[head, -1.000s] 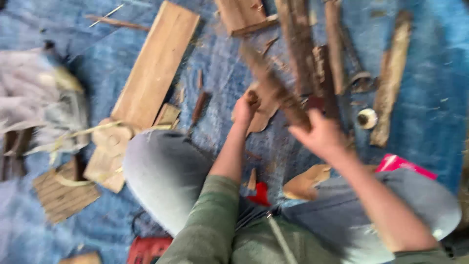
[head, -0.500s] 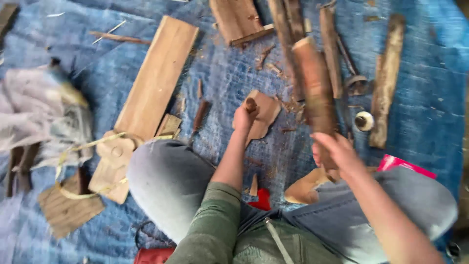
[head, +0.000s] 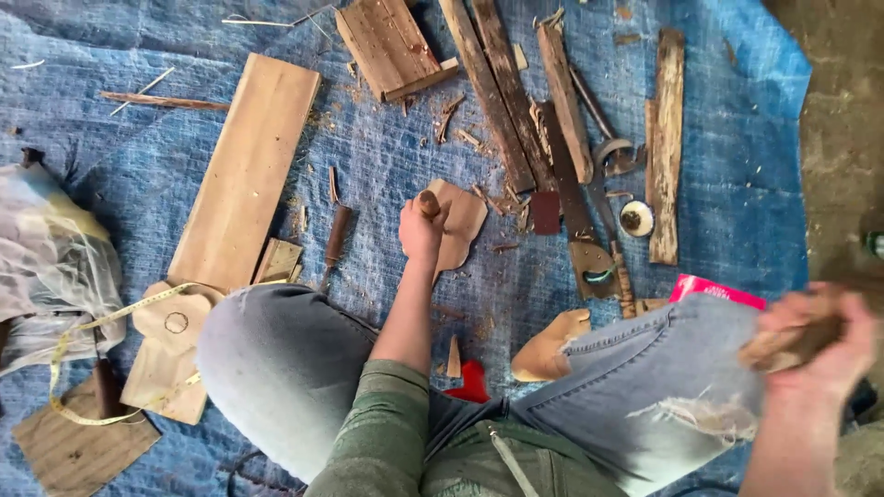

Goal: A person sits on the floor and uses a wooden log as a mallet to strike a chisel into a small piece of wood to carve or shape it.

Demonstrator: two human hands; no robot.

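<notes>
Left hand (head: 421, 230) is down over the blue woven tarp (head: 138, 138), fingers curled tight around a short brown wooden handle (head: 429, 202), whose rounded end pokes up above the fist. That fist sits right on top of a flat, pale, irregularly cut piece of thin wood (head: 460, 221), which lies on the tarp just ahead of the knees. The tool's working end is hidden under the hand.

Out on the far side, the right hand (head: 824, 340) is blurred, raised beside the right knee, fingers wrapped around a thick brown chunk of wood (head: 783, 345). The grip looks closed round it, though the blur hides the fingertips. The two hands are well apart.

Around the left hand: a dark-handled chisel (head: 335, 237) lies just beside it on the tarp, and next to that a long pale flat plank (head: 247, 175) runs diagonally. Ahead, a row of rough dark wooden slats (head: 502, 101) lies side by side, with wood chips scattered near them. A yellow tape measure (head: 101, 322) loops over pale cut-out wood shapes near the left knee. A small red object (head: 471, 382) sits between the legs, and a curved tan wood offcut (head: 552, 345) rests against the right jeans leg.
</notes>
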